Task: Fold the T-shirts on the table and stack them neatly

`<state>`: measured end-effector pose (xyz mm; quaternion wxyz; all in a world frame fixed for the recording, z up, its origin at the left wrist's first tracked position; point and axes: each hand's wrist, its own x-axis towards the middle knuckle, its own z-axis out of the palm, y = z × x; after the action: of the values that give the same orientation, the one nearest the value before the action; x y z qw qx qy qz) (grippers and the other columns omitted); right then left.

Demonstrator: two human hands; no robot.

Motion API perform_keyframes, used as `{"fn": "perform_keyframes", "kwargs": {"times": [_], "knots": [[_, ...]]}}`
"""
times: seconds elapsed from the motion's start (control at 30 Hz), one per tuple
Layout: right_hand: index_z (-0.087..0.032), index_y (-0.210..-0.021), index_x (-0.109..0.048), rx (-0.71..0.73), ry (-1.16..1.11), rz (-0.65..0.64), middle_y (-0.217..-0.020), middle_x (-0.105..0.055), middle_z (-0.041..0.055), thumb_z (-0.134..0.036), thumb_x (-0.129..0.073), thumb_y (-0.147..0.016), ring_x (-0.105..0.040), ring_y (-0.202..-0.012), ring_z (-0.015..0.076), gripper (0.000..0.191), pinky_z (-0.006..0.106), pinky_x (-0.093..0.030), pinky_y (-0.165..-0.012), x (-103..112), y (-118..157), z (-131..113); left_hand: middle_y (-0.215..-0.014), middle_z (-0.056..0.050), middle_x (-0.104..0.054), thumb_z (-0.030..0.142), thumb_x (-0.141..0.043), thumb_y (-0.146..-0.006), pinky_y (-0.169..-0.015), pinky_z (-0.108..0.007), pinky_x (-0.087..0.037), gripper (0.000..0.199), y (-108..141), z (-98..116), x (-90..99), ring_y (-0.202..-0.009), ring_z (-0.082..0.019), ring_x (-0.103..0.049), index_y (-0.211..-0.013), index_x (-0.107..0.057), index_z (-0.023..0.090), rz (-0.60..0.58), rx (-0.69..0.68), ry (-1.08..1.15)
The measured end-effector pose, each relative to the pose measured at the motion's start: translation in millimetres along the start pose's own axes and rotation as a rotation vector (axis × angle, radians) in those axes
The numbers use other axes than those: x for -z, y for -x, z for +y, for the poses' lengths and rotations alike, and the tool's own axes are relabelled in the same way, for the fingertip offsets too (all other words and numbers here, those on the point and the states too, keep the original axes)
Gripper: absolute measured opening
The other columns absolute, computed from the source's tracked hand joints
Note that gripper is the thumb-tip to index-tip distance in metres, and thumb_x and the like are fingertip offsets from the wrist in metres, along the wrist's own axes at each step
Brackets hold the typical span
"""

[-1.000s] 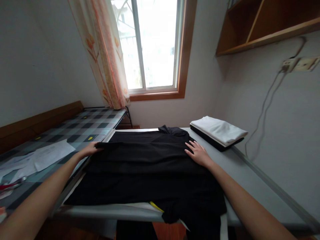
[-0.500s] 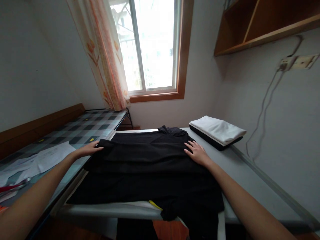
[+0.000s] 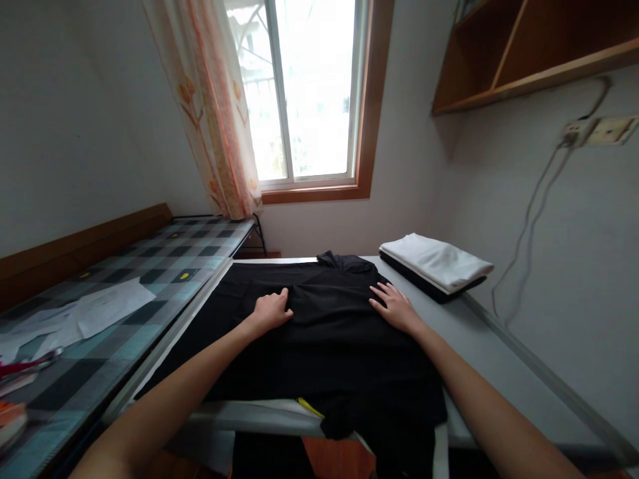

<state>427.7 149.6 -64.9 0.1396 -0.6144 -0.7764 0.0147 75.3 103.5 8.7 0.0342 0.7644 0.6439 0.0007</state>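
A black short-sleeved shirt (image 3: 324, 352) lies spread across the grey-white table, one sleeve hanging over the near edge. My left hand (image 3: 272, 311) is over its middle, fingers curled and thumb close to the index finger, gripping the cloth there. The exact pinch point is partly hidden. With fingers spread, my right hand (image 3: 395, 308) rests flat on the shirt near its right side. Bunched dark fabric (image 3: 347, 261) sits at the shirt's far side. A small yellow strip (image 3: 310, 407) shows by the near edge.
Folded white cloth (image 3: 436, 259) on folded black cloth (image 3: 424, 285) lies at the table's (image 3: 504, 372) far right. To the left is a bed with a checked cover (image 3: 200, 249), bearing papers (image 3: 107, 306). A cable (image 3: 524, 226) hangs down the right wall below a shelf (image 3: 499, 86).
My left hand has moved right, from the shirt's left end to its middle, bringing cloth along. The table's left edge is now more exposed. My right hand has stayed in place.
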Motion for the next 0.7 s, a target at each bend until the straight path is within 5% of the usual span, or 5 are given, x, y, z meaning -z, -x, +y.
{"fn": "perform_keyframes", "kwargs": {"times": [0.2,0.4,0.47,0.6,0.7], "knots": [[-0.026,-0.141,-0.051,0.012,-0.016,0.028,-0.15,-0.045,0.0075,-0.053,-0.034,-0.093,-0.032,-0.141,0.0301,0.058,0.049,-0.029,-0.113,-3,-1,2,-0.09,-0.014,-0.071,0.022,-0.059,-0.078,-0.058,-0.028,-0.045,0.036,-4,-7,0.5,-0.078,-0.025,-0.07,-0.113,-0.053,0.022,0.059,-0.016,0.082],[-0.024,-0.142,-0.05,-0.001,-0.024,-0.003,-0.151,-0.043,0.0078,-0.053,-0.034,-0.093,-0.031,-0.142,0.0297,0.059,0.048,-0.027,-0.114,2,1,-1,-0.069,0.0,-0.062,0.031,-0.053,-0.085,-0.045,-0.023,-0.045,0.042,-15,1,-6.5,-0.046,-0.013,-0.058,-0.125,-0.049,0.02,-0.168,-0.016,0.58],[-0.024,-0.142,-0.05,-0.003,-0.022,-0.005,-0.151,-0.043,0.0078,-0.052,-0.034,-0.094,-0.031,-0.142,0.0298,0.059,0.048,-0.027,-0.114,3,2,-1,-0.07,-0.001,-0.063,0.038,-0.052,-0.087,-0.047,-0.024,-0.047,0.04,-17,0,-5.3,-0.048,-0.014,-0.059,-0.123,-0.052,0.019,-0.135,-0.077,0.618],[-0.024,-0.143,-0.049,0.002,-0.024,-0.005,-0.151,-0.043,0.0078,-0.052,-0.034,-0.094,-0.031,-0.142,0.0295,0.058,0.047,-0.028,-0.114,4,3,-1,-0.101,-0.009,-0.071,0.043,-0.051,-0.091,-0.08,-0.032,-0.054,0.036,-10,-21,4.5,-0.088,-0.02,-0.068,-0.115,-0.063,0.02,0.117,-0.358,0.495],[-0.023,-0.143,-0.049,0.002,-0.029,-0.004,-0.151,-0.042,0.0078,-0.052,-0.035,-0.094,-0.031,-0.142,0.0295,0.058,0.047,-0.027,-0.115,2,2,0,-0.134,-0.009,-0.06,0.047,-0.052,-0.092,-0.109,-0.042,-0.037,0.042,7,-43,2.8,-0.131,-0.027,-0.048,-0.126,-0.062,0.025,0.158,-0.515,0.314]]}}
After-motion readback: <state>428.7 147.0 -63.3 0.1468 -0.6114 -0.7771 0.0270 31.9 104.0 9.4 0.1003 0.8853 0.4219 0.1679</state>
